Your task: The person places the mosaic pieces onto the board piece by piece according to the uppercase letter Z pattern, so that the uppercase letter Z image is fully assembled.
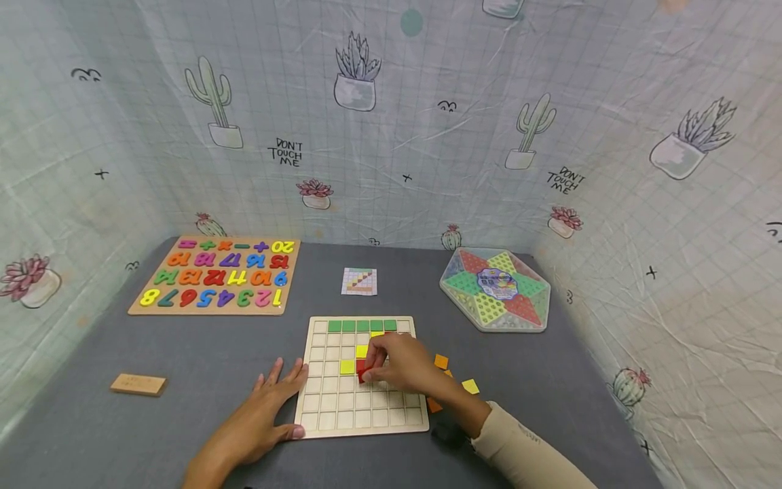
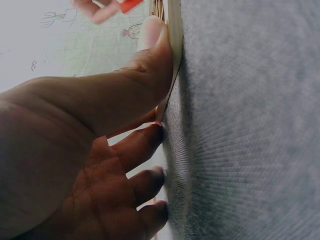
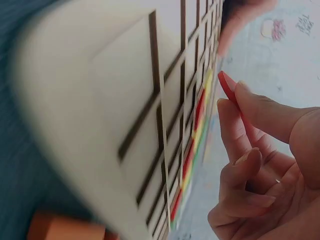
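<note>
A square wooden grid board [image 1: 328,420] lies on the grey table. Green tiles [image 1: 363,326] fill part of its far row, with yellow tiles [image 1: 347,367] and red ones stepping diagonally below them. Over the middle of the board, my right hand [image 1: 400,361] pinches a red square tile [image 3: 228,86] between thumb and fingertips. In the right wrist view this tile is tilted and apart from the board's surface. My left hand [image 1: 259,411] rests along the board's left edge, fingers spread, the thumb touching the near left corner. The right hand hides several cells.
Loose orange tiles [image 1: 441,361] and a yellow tile [image 1: 470,386] lie right of the board. A small pattern card [image 1: 360,281] is behind it. Around stand a number puzzle board [image 1: 214,275], a wooden block [image 1: 138,384] and a hexagonal game box [image 1: 496,288]. Patterned cloth walls enclose the table.
</note>
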Demonstrator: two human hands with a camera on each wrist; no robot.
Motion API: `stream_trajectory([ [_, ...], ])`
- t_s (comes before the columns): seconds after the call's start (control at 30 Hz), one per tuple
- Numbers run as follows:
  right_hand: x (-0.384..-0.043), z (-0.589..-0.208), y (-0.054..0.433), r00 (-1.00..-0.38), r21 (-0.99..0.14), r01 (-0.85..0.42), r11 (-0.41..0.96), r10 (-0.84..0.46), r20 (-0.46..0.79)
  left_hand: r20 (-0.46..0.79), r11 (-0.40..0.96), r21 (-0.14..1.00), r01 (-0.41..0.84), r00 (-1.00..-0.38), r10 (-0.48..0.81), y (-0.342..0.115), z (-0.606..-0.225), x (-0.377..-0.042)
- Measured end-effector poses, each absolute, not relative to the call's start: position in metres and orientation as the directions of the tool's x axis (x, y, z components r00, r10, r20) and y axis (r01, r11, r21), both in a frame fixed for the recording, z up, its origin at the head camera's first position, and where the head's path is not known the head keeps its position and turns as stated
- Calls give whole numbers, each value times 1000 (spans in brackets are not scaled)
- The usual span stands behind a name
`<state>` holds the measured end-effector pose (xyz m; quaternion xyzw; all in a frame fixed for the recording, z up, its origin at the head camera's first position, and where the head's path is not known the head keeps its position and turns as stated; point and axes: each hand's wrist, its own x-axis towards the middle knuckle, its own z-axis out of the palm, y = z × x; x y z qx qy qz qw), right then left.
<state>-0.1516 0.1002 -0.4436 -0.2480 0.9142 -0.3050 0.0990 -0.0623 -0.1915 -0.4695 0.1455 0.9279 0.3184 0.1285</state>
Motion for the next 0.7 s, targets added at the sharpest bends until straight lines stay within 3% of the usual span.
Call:
stream_trajectory([
  [0.33, -155, -452, 77, -864, -577, -364, 731, -496, -84, -118, 747, 630, 215, -923, 365, -192, -470, -63],
  [0.7, -156, -456, 67, -826, -553, -460, 695, -563, -20, -112, 752, 618, 227, -922, 371, -193, -472, -65],
])
